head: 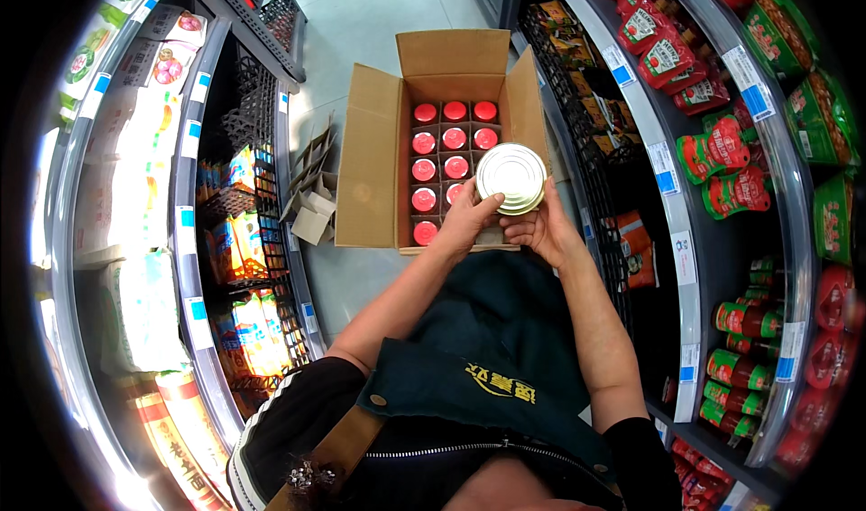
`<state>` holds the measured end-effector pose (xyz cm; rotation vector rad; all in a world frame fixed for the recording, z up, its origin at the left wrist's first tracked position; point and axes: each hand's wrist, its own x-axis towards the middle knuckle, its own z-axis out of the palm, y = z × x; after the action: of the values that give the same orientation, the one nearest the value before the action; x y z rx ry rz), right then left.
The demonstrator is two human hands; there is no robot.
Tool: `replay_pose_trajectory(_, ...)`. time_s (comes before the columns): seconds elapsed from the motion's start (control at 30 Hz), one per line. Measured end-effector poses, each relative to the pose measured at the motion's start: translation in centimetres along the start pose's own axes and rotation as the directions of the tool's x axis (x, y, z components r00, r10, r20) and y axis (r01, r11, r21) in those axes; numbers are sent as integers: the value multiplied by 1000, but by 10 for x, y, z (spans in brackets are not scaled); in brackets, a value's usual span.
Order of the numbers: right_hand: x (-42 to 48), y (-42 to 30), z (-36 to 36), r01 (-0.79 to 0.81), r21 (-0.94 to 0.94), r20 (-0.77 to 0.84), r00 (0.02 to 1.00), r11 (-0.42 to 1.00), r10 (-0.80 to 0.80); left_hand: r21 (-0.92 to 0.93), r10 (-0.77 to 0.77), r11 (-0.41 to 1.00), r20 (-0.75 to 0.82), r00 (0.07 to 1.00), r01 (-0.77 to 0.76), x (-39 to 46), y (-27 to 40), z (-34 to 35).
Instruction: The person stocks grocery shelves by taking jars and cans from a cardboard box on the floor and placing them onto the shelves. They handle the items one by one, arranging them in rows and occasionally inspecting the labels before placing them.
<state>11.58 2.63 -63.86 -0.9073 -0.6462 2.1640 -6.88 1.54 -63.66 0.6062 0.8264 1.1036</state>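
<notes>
Both my hands grip one round metal can (511, 178), its silvery ringed end facing up, above the front right part of an open cardboard box (369, 166). My left hand (467, 217) holds the can's left side, with the thumb on its near rim. At the right side of the can is my right hand (544, 230), its fingers curled beneath. Inside the box, red-capped containers (424, 170) stand upright in the cells of a cardboard divider (440, 156). The can and my hands hide some of the cells. The box's flaps are folded outward.
Loose cardboard dividers (314, 206) lie on the floor left of the box. Shelves close in on both sides: packaged noodles (179, 423) and bagged goods at left, ketchup pouches (666, 58) and red-sauce bottles (741, 369) at right. Black mesh baskets (260, 98) line the lower shelves.
</notes>
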Motion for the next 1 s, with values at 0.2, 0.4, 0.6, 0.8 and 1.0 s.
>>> replay_pose_trajectory(0.2, -3, -3, 3, 20, -37, -28, 999, 999, -21, -20, 28, 999, 18, 999, -28, 0, -4, 1)
replay_pose_trajectory(0.4, -8, -10, 27, 280, -312, -63, 947, 908, -314, 164, 118, 977, 112, 987, -136, -3, 2, -1)
replay_pose_trajectory(0.6, 1, -1, 11, 442, -517, 13, 860, 733, -510, 1, 27, 1000, 148, 989, -28, -2, 8, -13)
replay_pose_trajectory(0.8, -6, -4, 16, 373, -699, -2, 852, 611, -523, 118, 98, 987, 127, 987, -113, -3, 5, -12)
replay_pose_trajectory(1.0, 1, 1, 7, 334, -814, -8, 812, 476, -584, 352, 322, 869, 131, 938, -347, -5, 0, -1)
